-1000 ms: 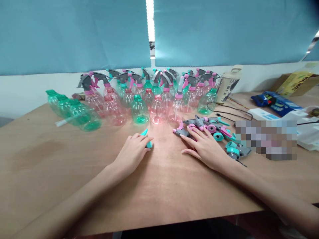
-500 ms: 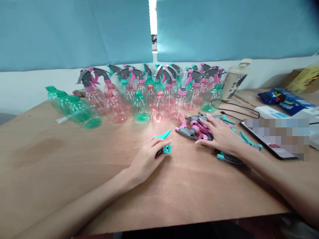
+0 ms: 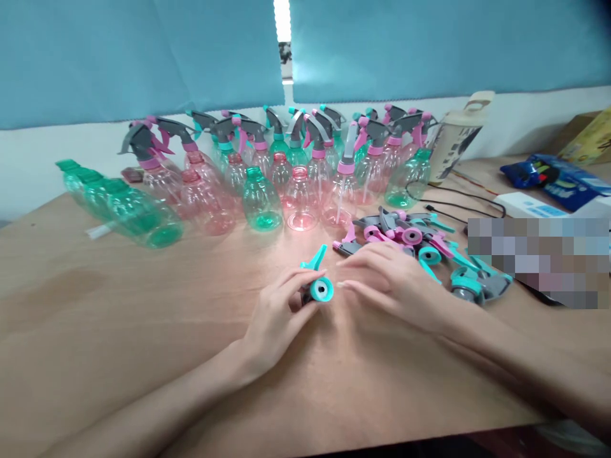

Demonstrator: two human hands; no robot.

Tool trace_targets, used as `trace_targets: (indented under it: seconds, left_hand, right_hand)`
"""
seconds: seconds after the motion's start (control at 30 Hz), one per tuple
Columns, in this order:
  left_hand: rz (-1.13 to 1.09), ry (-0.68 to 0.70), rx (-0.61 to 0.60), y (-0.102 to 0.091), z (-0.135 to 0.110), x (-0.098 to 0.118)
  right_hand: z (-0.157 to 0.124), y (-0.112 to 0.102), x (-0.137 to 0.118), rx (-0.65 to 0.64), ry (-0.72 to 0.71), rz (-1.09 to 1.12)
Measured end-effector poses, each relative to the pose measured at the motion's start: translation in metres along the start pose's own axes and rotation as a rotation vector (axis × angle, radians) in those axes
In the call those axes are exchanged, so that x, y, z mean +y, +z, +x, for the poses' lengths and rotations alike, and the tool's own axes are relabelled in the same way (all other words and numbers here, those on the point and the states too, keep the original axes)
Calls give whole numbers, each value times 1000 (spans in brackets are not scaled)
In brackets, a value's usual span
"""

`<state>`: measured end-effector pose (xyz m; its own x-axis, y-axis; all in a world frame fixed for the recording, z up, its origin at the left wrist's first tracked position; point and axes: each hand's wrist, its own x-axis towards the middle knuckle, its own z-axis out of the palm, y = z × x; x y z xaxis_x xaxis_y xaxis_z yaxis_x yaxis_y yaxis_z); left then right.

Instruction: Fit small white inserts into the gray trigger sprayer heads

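Note:
My left hand grips a teal and grey spray trigger head, its round teal collar facing me. My right hand hovers just right of it, fingers stretched towards the collar and holding nothing. Behind and to the right of that hand lies a pile of loose trigger heads in pink, teal and grey. Clear pink and green spray bottles stand in rows at the back of the wooden table, many with triggers fitted.
Several green bottles lie on their sides at the left. A cream jug, black cables, a white box and a blue packet sit at the right. A blue curtain hangs behind.
My left hand lifted the trigger head and turned its collar towards me. My right hand left the pile of trigger heads and came left to meet it.

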<state>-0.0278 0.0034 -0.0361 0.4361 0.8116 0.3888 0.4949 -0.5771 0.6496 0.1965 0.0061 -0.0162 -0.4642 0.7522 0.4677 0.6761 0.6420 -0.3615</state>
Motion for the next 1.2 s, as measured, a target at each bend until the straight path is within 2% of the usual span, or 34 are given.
trace_targets:
  seconds: [0.1,0.17,0.4,0.47,0.53,0.67,0.83,1.0,1.2]
  left_hand:
    - [12,28,41,-2,2,1]
    - [29,39,59,-3,3,3]
    - [58,26,33,0,2,3]
    - [55,16,31,1,1,1]
    - [36,-13,27,2,1,-1]
    - [-55,-92,26,3,1,-3]
    - [-117,-86,26,3,1,-5]
    - [-193,-89,-46,2,3,-1]
    - [-192,-44,-102,1,4,2]
  right_hand:
    - [2,13,-19,-16,-38,201]
    - [1,20,-24,-2,-26,230]
    - [-10,26,-30,118,-4,-76]
    - [-11,27,-33,131,14,-105]
    - [-12,30,-35,105,68,-35]
    - [-15,39,-35,-6,180,247]
    - [-14,47,-32,-49,151,441]
    - [-12,47,-29,-86,97,481]
    - [-10,42,-23,-108,7,361]
